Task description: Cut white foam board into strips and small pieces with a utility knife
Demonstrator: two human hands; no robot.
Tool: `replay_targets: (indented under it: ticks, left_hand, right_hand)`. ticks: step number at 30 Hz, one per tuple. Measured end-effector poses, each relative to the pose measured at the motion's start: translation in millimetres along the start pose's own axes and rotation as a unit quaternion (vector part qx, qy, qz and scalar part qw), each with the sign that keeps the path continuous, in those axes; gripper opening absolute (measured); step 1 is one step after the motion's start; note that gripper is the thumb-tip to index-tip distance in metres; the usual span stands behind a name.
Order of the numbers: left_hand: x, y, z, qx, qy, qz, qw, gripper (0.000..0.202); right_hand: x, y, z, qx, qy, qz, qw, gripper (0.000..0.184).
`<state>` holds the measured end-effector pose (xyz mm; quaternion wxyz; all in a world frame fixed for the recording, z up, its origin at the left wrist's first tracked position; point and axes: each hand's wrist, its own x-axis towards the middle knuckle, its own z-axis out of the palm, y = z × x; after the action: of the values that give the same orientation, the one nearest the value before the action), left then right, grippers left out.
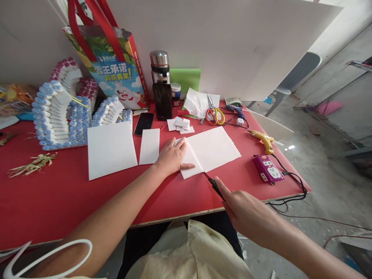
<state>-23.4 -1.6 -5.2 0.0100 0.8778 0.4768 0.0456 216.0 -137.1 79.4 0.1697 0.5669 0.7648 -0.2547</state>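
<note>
cutter (215,187) clasped in curled right hand (242,211) | blade tip (205,175) where white strip (190,152) meets white board (216,149) | left hand (172,157) spread palm-down on strip, gripping nothing

Your right hand (242,211) has bare red tabletop (234,176) to pass over, between the white sheet (216,149) and the purple socket block (267,169). Farther back, the yellow glue gun (263,140) and scissors (214,116) obstruct you; leftward, your left forearm (122,205) bars the front.

red table (116,197); on it white sheets (216,149), dark phone (144,124), yellow glue gun (263,140), purple socket block (267,169), dried stalks (34,164)
</note>
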Motion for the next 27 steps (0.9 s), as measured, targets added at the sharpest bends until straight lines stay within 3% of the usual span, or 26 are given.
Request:
replay_targets:
  ticks: [6,12,16,21,27]
  left_hand:
    - [0.5,2.7,-5.5,-0.012,-0.025,-0.011,1.0,0.109]
    - [1.9,13.6,-16.8,-0.049,-0.138,-0.06,0.987,0.143]
    - [1.3,13.4,-21.6,-0.053,-0.162,-0.057,0.984,0.143]
    - [-4.7,-3.3,-29.5,-0.067,-0.174,-0.032,0.982,0.14]
    - [-14.7,-22.4,-41.0,-0.072,-0.179,-0.018,0.981,0.13]
  right_hand:
    - [-6.3,24.5,-10.5,0.07,-0.001,-0.002,0.998,0.063]
    - [-4.6,47.8,-43.6,0.201,0.062,-0.006,0.978,0.041]
    - [35.4,37.8,-52.6,0.301,0.082,-0.039,0.949,0.021]
    - [101.7,25.2,-51.1,0.35,0.093,-0.052,0.93,0.022]
    - [143.0,47.0,-58.5,0.258,0.248,0.042,0.933,0.027]
